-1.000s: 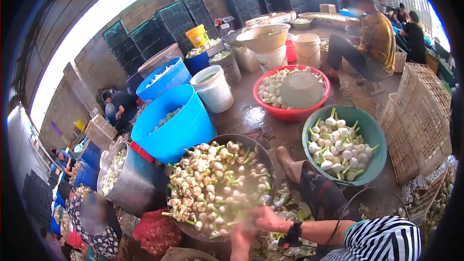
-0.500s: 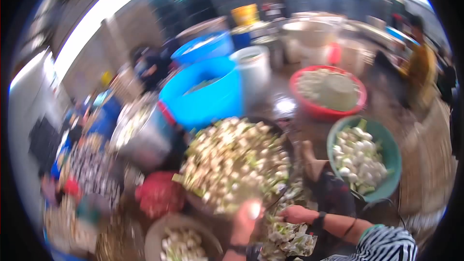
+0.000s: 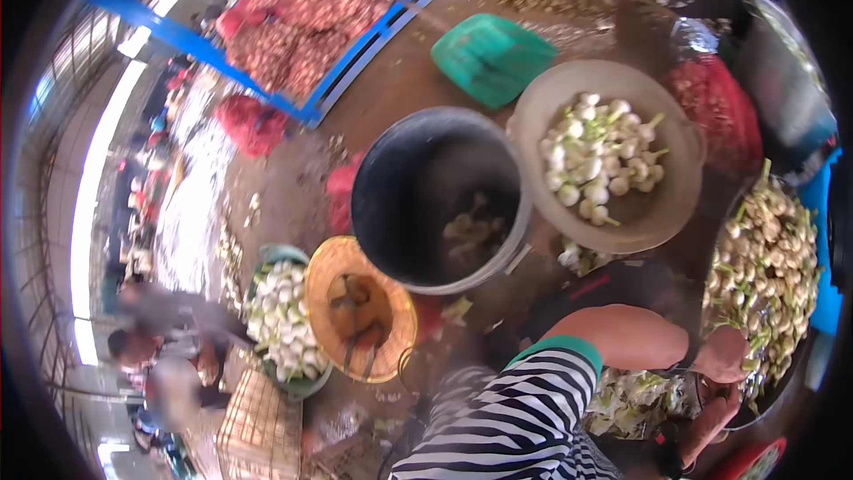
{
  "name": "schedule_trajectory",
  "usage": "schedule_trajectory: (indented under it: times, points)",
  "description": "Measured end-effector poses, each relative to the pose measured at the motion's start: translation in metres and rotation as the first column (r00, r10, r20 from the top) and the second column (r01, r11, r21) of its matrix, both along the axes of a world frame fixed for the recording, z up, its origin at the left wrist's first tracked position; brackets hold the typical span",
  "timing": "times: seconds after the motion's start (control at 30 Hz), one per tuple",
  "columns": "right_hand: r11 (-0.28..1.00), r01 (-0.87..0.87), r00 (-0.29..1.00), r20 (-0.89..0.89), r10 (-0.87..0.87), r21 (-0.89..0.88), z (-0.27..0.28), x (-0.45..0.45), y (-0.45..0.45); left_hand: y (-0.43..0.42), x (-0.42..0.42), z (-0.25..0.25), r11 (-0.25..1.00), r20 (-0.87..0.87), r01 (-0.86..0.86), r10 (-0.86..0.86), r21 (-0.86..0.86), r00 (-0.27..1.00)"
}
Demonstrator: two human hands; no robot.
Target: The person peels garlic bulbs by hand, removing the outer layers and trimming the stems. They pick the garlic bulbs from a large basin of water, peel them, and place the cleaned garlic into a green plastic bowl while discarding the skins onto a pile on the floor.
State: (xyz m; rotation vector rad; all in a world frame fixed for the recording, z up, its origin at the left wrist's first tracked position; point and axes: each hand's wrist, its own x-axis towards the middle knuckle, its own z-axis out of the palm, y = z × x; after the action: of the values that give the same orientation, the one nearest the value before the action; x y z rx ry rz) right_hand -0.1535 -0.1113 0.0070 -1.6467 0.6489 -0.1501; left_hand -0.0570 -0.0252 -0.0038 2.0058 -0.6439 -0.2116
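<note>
Both of my hands are at the right side of the head view, beside a large heap of small white onion-like bulbs (image 3: 764, 276) with green stems. My left hand (image 3: 724, 354) comes from a striped sleeve (image 3: 506, 409), a dark band at its wrist, with its fingers curled. Just below it my right hand (image 3: 715, 413) is closed too, fingertips close to the left hand. What lies between their fingers is too small to make out. Under the forearms is a pile of pale peelings (image 3: 640, 400).
A pale basin (image 3: 657, 209) holds more bulbs, and a deep black bucket (image 3: 400, 187) stands beside it with a few inside. Nearby are an orange-brown round container (image 3: 320, 302), a green tub (image 3: 489, 58) and a red mesh sack (image 3: 715, 102). Another person (image 3: 178, 329) bends at the left.
My view has swung left, so the bulb heap and my hands now sit at the right edge. The bulb seen at my left hand earlier is no longer visible.
</note>
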Motion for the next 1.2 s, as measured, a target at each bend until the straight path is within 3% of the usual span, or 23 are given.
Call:
schedule_trajectory:
  times: [0.03, 0.1, 0.13, 0.23, 0.27, 0.3, 0.37, 0.47, 0.63, 0.67, 0.77, 0.83, 0.87, 0.9, 0.93, 0.97, 1.0, 1.03, 1.1, 1.13, 1.17, 1.2]
  points:
    - [0.997, 0.036, 0.998, -0.041, -0.039, -0.069, 0.002, 0.004, -0.001, -0.001, 0.003, 0.000, 0.999, 0.025, 0.008, -0.009, 0.041, 1.000]
    - [0.997, 0.079, 0.996, -0.034, -0.080, -0.023, -0.011, 0.009, -0.014, 0.001, 0.009, 0.000, 0.992, 0.072, 0.021, -0.031, 0.126, 0.997]
    - [0.990, -0.012, 0.998, -0.062, 0.003, -0.142, -0.010, 0.013, -0.010, 0.010, 0.009, 0.004, 0.990, 0.156, -0.014, -0.008, 0.144, 0.988]
    - [0.975, -0.104, 0.994, -0.047, 0.097, -0.198, 0.000, 0.023, 0.014, 0.017, 0.023, 0.000, 0.976, 0.124, 0.056, -0.083, 0.208, 0.989]
    - [0.939, -0.173, 0.985, -0.038, 0.169, -0.297, -0.006, 0.027, 0.008, 0.017, 0.030, 0.000, 0.966, -0.026, 0.132, -0.130, 0.224, 0.991]
    - [0.904, -0.109, 0.994, -0.039, 0.102, -0.413, -0.006, 0.031, 0.020, 0.018, 0.032, 0.004, 0.968, -0.016, 0.122, -0.121, 0.219, 0.992]
    - [0.897, -0.021, 0.999, -0.048, 0.000, -0.442, 0.003, 0.036, 0.036, 0.029, 0.035, 0.015, 0.971, 0.010, 0.095, -0.099, 0.218, 0.995]
    - [0.724, -0.085, 0.996, -0.055, 0.065, -0.684, 0.003, 0.036, 0.017, 0.034, 0.042, 0.026, 0.988, -0.016, 0.100, -0.099, 0.120, 0.995]
    - [0.700, -0.033, 0.999, -0.010, 0.037, -0.714, 0.024, 0.029, 0.012, 0.029, 0.044, 0.036, 0.983, -0.222, 0.151, -0.170, -0.100, 0.960]
    - [0.745, 0.024, 1.000, 0.023, -0.011, -0.667, 0.021, 0.026, 0.005, 0.019, 0.046, 0.024, 0.961, 0.255, 0.270, -0.248, -0.057, 0.935]
    - [0.824, 0.087, 0.993, 0.113, -0.028, -0.560, 0.025, 0.014, 0.011, 0.003, 0.038, 0.019, 0.934, 0.115, 0.167, -0.136, -0.318, 0.984]
    - [0.664, -0.076, 0.990, 0.025, 0.141, -0.744, 0.026, -0.001, 0.005, 0.006, 0.027, 0.020, 0.889, 0.109, 0.138, -0.100, -0.437, 0.989]
    - [0.810, -0.045, 0.988, 0.092, 0.121, -0.585, 0.026, -0.011, 0.007, -0.015, 0.022, 0.005, 0.824, -0.004, 0.110, -0.135, -0.555, 0.991]
    - [0.912, -0.008, 0.983, 0.165, 0.082, -0.409, 0.032, -0.014, 0.025, -0.002, 0.019, 0.016, 0.860, 0.023, 0.147, -0.155, -0.489, 0.988]
    - [0.716, -0.066, 0.989, 0.050, 0.140, -0.695, 0.033, -0.016, 0.027, 0.013, 0.017, 0.027, 0.889, 0.051, 0.183, -0.178, -0.420, 0.983]
    - [0.862, -0.008, 0.992, 0.104, 0.071, -0.507, 0.030, -0.020, 0.028, -0.010, 0.015, 0.007, 0.787, -0.029, 0.198, -0.264, -0.584, 0.964]
    - [0.953, 0.073, 0.988, 0.155, -0.028, -0.294, 0.027, -0.023, 0.029, 0.018, 0.020, 0.030, 0.763, -0.276, 0.203, -0.448, -0.614, 0.850]
    - [0.858, 0.130, 0.897, 0.310, -0.315, 0.497, 0.022, -0.028, 0.034, 0.045, 0.025, 0.053, 0.772, -0.510, 0.164, -0.547, -0.615, 0.664]
    - [0.815, 0.131, 0.865, 0.336, -0.373, 0.565, 0.033, -0.021, 0.041, 0.035, 0.016, 0.046, 0.667, -0.344, 0.191, -0.582, -0.720, 0.736]
    - [0.849, 0.221, 0.842, 0.346, -0.415, 0.480, 0.035, -0.022, 0.043, 0.033, 0.009, 0.043, 0.676, -0.323, 0.212, -0.573, -0.705, 0.753]
    - [0.864, 0.311, 0.821, 0.345, -0.454, 0.396, 0.035, -0.023, 0.043, 0.026, 0.004, 0.035, 0.717, -0.141, 0.228, -0.415, -0.658, 0.899]
    - [0.881, 0.382, 0.794, 0.390, -0.467, 0.278, 0.035, -0.024, 0.046, 0.029, 0.004, 0.037, 0.753, -0.186, 0.222, -0.415, -0.619, 0.891]
